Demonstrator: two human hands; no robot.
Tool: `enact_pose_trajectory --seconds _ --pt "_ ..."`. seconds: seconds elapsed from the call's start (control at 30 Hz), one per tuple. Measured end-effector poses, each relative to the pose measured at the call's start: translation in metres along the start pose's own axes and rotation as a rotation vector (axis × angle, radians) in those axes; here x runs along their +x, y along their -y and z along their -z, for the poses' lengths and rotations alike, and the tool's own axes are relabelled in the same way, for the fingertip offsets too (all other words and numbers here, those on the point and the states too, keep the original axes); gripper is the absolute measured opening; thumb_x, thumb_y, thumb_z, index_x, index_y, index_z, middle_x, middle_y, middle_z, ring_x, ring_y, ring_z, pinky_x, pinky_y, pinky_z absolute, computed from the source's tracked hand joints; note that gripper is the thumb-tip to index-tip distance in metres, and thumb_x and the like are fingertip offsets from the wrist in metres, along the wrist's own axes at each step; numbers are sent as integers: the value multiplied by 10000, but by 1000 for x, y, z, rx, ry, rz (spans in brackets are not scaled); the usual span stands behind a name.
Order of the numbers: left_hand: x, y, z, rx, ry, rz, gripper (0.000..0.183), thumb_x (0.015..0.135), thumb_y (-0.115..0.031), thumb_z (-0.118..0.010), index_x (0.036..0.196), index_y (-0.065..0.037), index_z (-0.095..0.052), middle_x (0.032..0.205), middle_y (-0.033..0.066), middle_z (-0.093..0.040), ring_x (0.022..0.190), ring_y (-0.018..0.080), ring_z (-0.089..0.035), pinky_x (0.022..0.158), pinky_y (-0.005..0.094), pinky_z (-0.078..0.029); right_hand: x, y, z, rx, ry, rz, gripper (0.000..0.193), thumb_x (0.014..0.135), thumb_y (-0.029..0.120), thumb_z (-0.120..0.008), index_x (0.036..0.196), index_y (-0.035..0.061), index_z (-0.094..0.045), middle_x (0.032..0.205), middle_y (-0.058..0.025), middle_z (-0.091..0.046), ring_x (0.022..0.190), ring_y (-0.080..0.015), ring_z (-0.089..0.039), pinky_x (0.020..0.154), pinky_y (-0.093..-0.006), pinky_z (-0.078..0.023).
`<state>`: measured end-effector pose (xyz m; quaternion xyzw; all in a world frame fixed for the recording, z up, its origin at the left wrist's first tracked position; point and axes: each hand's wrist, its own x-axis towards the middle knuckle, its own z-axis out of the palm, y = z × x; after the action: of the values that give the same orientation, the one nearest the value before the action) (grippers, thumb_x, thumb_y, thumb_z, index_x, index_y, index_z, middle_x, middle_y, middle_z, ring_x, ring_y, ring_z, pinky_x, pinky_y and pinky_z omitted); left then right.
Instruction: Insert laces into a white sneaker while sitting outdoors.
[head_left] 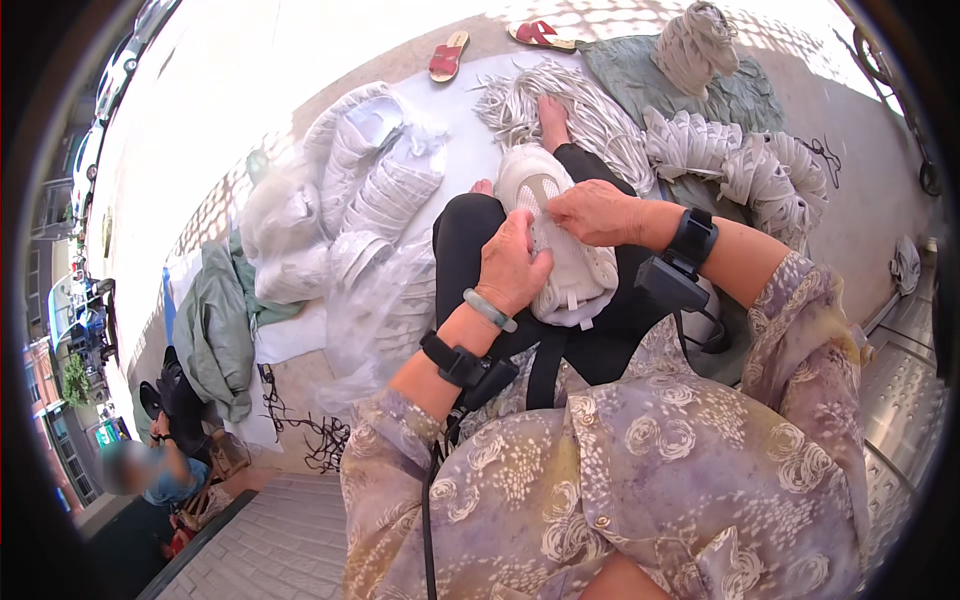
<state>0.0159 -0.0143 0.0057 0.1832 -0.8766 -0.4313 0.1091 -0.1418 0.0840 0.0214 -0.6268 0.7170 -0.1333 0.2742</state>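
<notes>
A white sneaker lies across my lap, its toe pointing away from me and its mesh tongue facing up. My left hand is closed on the left edge of the shoe, with the fingertips by the lace opening. Over the right side of the opening, my right hand pinches with thumb and forefinger. Whatever is between those fingertips is too small to make out. Just beyond the shoe, a heap of loose white laces spreads around my bare foot.
Stacked white shoe pieces sit at the left, partly under clear plastic. More white bundles lie at the right. Red sandals stand at the far edge. Dark cords lie at lower left, near another person.
</notes>
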Motion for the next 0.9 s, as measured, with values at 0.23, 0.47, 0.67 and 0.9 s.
enact_pose_trajectory --seconds 0.23,0.47,0.67,0.9 --pt "-1 -1 14 -155 83 80 326 669 -62 -598 964 -6 -471 632 38 -482 506 137 -485 518 264 -433 2 -13 -7 354 -90 156 106 736 102 -540 708 28 -471 644 -155 -504 645 -341 -516 585 -389 -391" --pt "7 10 12 -85 89 57 302 654 -32 -582 938 -10 -481 590 37 -470 495 140 -483 509 270 -431 -2 8 -25 67 -254 -1 103 703 103 -559 791 53 -540 774 -116 -572 759 -299 -587 650 -392 -446" --pt "10 16 -2 -267 61 112 184 717 2 -578 890 -3 -515 630 -49 -458 536 8 -400 489 165 -358 -12 18 -18 37 -307 -159 175 702 93 -561 852 12 -522 812 -160 -586 789 -333 -583 686 -398 -454" --pt "15 24 -1 -307 87 224 192 723 -18 -606 884 -11 -502 630 -25 -506 505 20 -451 444 184 -384 -14 6 -20 294 -383 -218 73 699 94 -521 738 33 -525 751 -188 -586 778 -345 -578 678 -421 -436"
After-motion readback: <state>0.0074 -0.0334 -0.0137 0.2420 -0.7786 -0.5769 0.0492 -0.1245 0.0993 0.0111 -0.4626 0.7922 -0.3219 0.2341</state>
